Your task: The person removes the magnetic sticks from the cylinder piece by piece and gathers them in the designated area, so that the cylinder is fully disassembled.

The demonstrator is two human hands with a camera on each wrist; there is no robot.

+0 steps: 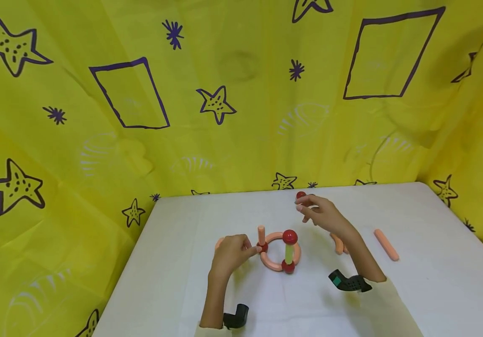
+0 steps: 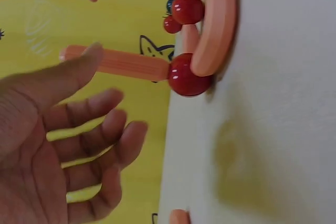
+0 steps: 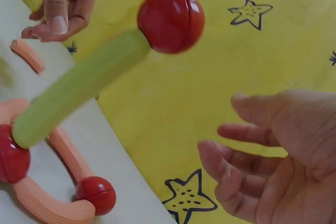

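A ring of curved orange pieces (image 1: 272, 265) joined by red balls (image 1: 288, 267) lies on the white table. From one ball rises a green rod (image 3: 81, 87) topped by another red ball (image 3: 170, 21). An upright orange rod (image 2: 131, 65) stands on the ring's left ball (image 2: 190, 75). Beside it is my left hand (image 1: 233, 252), its thumb overlapping the rod in the left wrist view, its other fingers loosely bent around nothing. My right hand (image 1: 321, 214) hovers beyond the ring on the right, holding nothing, fingers relaxed. Just past its fingertips shows a loose red ball (image 1: 300, 194).
Right of the ring lie a straight orange rod (image 1: 386, 244) and short curved pieces (image 1: 337, 243), partly behind the right forearm. Another orange piece (image 3: 29, 56) lies near the left hand. A yellow patterned cloth (image 1: 241, 140) hangs behind the table (image 1: 161, 281).
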